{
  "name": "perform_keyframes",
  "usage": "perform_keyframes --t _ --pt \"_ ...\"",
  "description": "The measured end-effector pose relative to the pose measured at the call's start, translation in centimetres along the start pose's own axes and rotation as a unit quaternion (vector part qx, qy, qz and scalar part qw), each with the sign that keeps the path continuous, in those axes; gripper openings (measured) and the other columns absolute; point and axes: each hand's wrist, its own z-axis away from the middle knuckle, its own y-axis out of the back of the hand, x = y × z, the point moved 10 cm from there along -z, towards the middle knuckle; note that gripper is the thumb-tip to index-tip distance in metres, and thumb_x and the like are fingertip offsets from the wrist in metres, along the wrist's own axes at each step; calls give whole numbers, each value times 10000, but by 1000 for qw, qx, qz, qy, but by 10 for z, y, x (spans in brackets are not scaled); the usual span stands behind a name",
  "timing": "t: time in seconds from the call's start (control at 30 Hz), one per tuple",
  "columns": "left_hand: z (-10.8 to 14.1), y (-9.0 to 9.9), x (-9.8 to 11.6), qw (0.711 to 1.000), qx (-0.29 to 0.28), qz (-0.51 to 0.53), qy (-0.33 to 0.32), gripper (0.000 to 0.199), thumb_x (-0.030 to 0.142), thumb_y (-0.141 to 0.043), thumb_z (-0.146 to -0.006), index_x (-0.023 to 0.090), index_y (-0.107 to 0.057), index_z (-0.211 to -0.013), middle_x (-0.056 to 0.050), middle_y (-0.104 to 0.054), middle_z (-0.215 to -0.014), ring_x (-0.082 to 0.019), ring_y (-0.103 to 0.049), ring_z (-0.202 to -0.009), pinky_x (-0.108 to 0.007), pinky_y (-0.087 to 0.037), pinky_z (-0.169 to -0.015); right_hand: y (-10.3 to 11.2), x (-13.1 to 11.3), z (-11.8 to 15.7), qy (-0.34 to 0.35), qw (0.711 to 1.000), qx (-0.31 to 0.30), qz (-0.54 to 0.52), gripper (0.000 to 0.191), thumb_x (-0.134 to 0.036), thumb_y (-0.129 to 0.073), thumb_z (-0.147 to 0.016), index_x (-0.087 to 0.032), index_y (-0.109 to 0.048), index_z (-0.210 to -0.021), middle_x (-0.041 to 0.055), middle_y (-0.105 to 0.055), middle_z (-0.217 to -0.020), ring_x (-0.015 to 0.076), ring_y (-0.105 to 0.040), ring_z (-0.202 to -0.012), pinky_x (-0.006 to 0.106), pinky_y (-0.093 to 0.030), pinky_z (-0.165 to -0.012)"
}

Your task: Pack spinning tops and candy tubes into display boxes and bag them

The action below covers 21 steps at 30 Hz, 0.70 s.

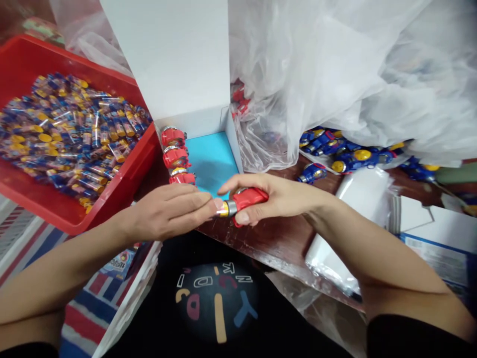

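Observation:
My right hand (278, 196) is wrapped around a red plastic toy (250, 198) with a grey collar, held in front of the box. At the collar end sits a small clear tube with a yellow cap (222, 209). My left hand (169, 211) closes its fingers over the outer end of that tube, hiding most of it. Just beyond my hands stands a white box (233, 144) with its lid raised and a light-blue bottom. Several similar red toys (174, 157) line its left side, the nearest partly behind my left hand.
A red bin (122, 196) on the left holds many small tubes (89, 134) with yellow and blue parts. Blue and yellow toys (350, 156) lie at right under sheer plastic bags (335, 64). Clear plastic packets (346, 233) rest on the brown table (268, 238).

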Motion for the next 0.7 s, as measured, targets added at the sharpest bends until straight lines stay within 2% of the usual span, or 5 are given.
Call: perform_keyframes --t 0.07,0.17,0.23,0.4,0.7 --pt "0 17 -2 996 63 -57 -14 544 211 -764 -967 368 -620 -1468 -55 -692 -1414 -267 -694 -1262 -445 -574 -1111 30 -10 15 10 992 114 56 497 -475 -722 -975 -211 -505 -1336 5 -705 -928 145 -684 -741 289 -597 -652" --pt "8 29 -13 976 138 -161 42 925 433 -888 -858 306 -412 -1640 -132 -438 -1676 -384 -456 -1530 -569 -402 -1272 64 -39 51 60 904 274 323 435 -456 -752 -951 -218 -591 -1277 83 -694 -1115 203 -683 -950 357 -595 -816" --pt "13 9 -20 968 90 -221 80 826 478 -801 -936 270 -415 -1635 -134 -393 -1707 -391 -362 -1589 -603 -228 -1341 59 -32 59 34 854 240 461 387 -428 -721 -961 -234 -630 -1284 96 -671 -1193 230 -673 -1012 365 -573 -816" --pt "28 -41 -32 961 3 -248 122 433 309 -515 -1101 343 -543 -1533 14 -501 -1642 -298 -330 -1614 -578 -21 -1360 26 17 48 -91 814 44 572 341 -306 -689 -947 -246 -657 -1280 72 -668 -1138 176 -642 -812 246 -320 -556" --pt "28 -42 -36 962 -2 -247 120 420 306 -506 -1097 314 -574 -1511 41 -530 -1618 -301 -324 -1613 -558 -14 -1365 -1 -9 13 -162 740 -54 651 135 -246 -641 -998 -213 -682 -1123 103 -671 -1088 192 -662 -743 322 -167 -552"
